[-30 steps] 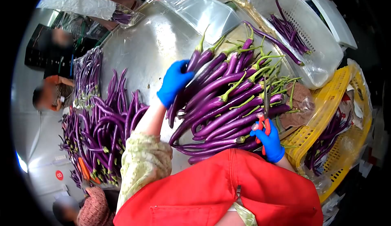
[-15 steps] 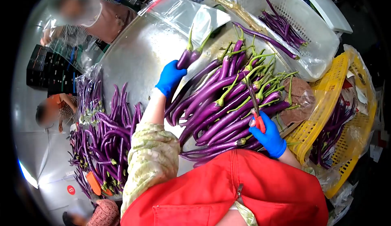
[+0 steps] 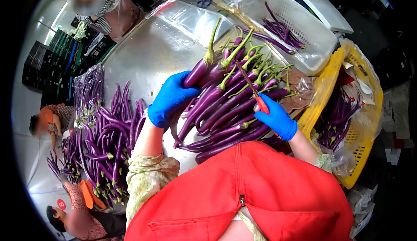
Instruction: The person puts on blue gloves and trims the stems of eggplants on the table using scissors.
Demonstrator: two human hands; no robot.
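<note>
My left hand (image 3: 170, 98), in a blue glove, is closed around two long purple eggplants (image 3: 196, 74) near their stem ends. Their green stems point up and away from me. In my right hand (image 3: 279, 118), also gloved in blue, is a pair of scissors (image 3: 262, 104) with red handles. The blades reach toward the stems of the held eggplants; whether they touch one I cannot tell. Beneath both hands lies a heap of eggplants (image 3: 230, 121), most with long green stems turned to the far right. The lower ends of the held eggplants are partly hidden by my glove.
Clear plastic bags (image 3: 184, 17) lie on the metal table (image 3: 130, 63). Right of it stand a white basket (image 3: 315, 61) and a yellow basket (image 3: 323, 106), both holding eggplant pieces. More eggplants (image 3: 108, 150) are piled at left. A brown cloth (image 3: 299, 89) lies near the heap. Several people stand left.
My left hand has come nearer to me and to the left with the eggplants. The scissors have shifted left, their tips now by the held stems. The whole view has shifted slightly.
</note>
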